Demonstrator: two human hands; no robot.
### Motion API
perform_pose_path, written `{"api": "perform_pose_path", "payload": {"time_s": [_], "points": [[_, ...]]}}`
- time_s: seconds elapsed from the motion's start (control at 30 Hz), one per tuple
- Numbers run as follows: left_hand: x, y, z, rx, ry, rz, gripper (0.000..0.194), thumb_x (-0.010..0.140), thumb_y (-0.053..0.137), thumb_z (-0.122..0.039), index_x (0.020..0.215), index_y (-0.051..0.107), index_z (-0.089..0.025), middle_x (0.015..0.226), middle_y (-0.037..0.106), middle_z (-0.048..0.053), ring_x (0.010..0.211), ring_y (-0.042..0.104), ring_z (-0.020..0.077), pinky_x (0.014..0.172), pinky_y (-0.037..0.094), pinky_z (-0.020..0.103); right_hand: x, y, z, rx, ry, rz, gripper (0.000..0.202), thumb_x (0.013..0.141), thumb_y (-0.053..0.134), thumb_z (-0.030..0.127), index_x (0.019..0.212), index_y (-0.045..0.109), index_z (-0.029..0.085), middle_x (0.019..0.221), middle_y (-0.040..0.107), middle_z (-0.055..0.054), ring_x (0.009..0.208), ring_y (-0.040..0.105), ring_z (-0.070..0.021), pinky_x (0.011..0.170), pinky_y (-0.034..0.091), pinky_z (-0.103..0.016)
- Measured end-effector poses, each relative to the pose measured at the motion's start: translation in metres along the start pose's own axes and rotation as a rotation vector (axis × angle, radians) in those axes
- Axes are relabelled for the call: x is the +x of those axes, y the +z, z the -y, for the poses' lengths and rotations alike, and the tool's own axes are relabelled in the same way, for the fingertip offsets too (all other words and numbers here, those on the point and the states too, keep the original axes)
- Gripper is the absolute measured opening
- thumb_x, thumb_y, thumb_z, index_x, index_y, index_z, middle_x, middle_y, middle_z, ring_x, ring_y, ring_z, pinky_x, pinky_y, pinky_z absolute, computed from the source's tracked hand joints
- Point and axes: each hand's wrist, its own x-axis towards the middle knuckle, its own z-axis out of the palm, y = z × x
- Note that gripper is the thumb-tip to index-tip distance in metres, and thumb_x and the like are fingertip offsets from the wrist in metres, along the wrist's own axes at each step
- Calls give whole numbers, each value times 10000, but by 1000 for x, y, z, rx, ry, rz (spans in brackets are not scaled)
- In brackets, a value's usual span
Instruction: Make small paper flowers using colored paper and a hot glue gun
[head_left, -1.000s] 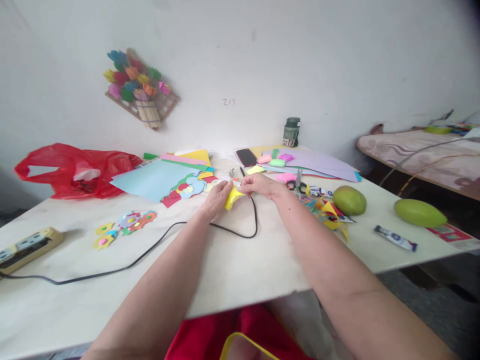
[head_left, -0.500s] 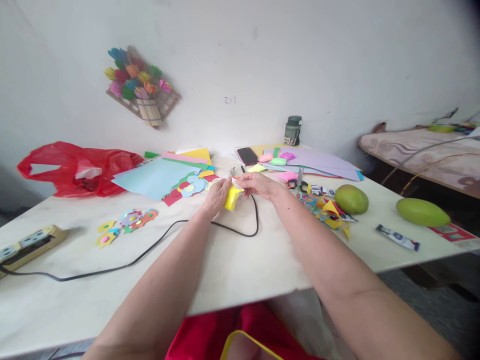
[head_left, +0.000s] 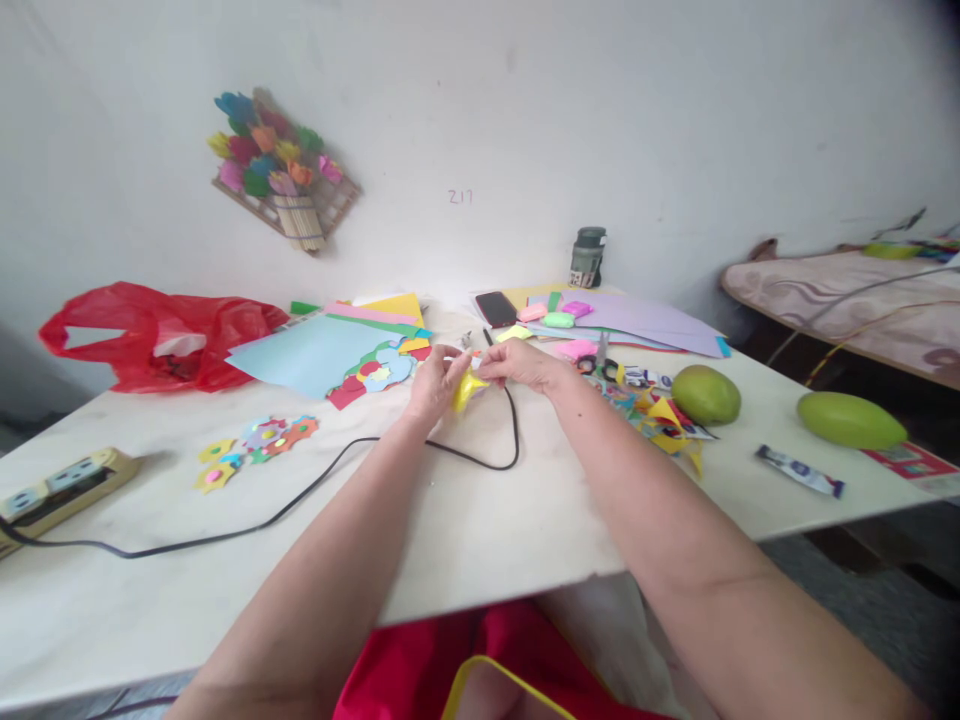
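The person's left hand [head_left: 433,386] grips a shiny yellow packet [head_left: 465,392] between thumb and bent fingers, parted only by its thickness, over the middle of the white table [head_left: 510,530]; the right hand [head_left: 525,365] pinches the packet's right edge, fingertips drawn together. A black cable [head_left: 516,440] curves just beside them, with paper flowers [head_left: 262,437] to the left and scissors [head_left: 598,366] near the right wrist.

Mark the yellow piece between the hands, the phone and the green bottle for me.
Yellow piece [head_left: 466,389]: head view, on its shiny middle.
Phone [head_left: 496,309]: head view, on its dark screen.
Green bottle [head_left: 587,258]: head view, on the middle of its body.
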Motion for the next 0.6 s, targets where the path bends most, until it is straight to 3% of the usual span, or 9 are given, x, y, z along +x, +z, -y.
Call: {"api": "perform_pose_path", "payload": {"time_s": [0.07,0.2,0.4,0.6], "points": [[0,0,4,-52,47,27,475,738,516,-527,1050,489,-170,716,557,6,650,530,140,593,375,241,1,1,1,21,-4,-44,214,575,699,309,585,577,133,529,516,39,479,432,-59,453,360,-197],[-1,1,4,87,114,-6,646,592,689,-488,1108,479,-159,966,588,80,881,564,199,743,411,282,2,1,0,62,20,-118,236,568,710,311,570,550,137,516,497,40,468,425,-62,420,334,-194],[-5,1,-13,434,92,-25,622,613,683,-472,1139,530,-178,985,625,105,923,577,255,786,412,319,3,2,-6,116,50,-183,232,573,712,277,563,525,141,516,502,35,464,431,-63,407,331,-194],[-4,2,-9,434,94,28,619,656,643,-422,1212,506,-187,998,646,96,869,602,224,751,426,280,5,2,-13,330,98,-127,259,557,736,301,635,544,145,586,544,11,547,503,-91,429,371,-199]]}}
